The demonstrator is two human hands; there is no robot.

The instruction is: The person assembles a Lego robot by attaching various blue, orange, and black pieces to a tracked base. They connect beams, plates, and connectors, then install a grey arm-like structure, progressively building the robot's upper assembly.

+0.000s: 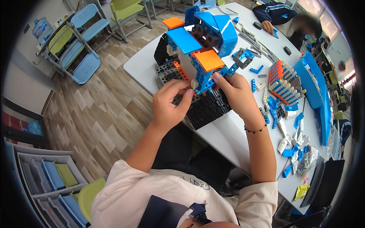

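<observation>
A toy-brick model (pixel 197 45) in blue, orange, white and black stands on the white table (pixel 228 133) near its edge, resting on black tracked parts (pixel 207 108). My left hand (pixel 171 102) pinches a small white and blue piece at the model's lower front. My right hand (pixel 235 93) grips the blue beam at the model's lower right side, fingertips on the bricks. A dark bead bracelet (pixel 255 131) circles my right wrist.
Loose blue, white and grey bricks (pixel 289 125) lie scattered to the right, beside a sorting tray (pixel 283 81) and a blue box lid (pixel 315 91). Another person (pixel 281 17) sits at the far end. Chairs (pixel 76 41) stand left on the wooden floor; storage drawers (pixel 49 178) sit lower left.
</observation>
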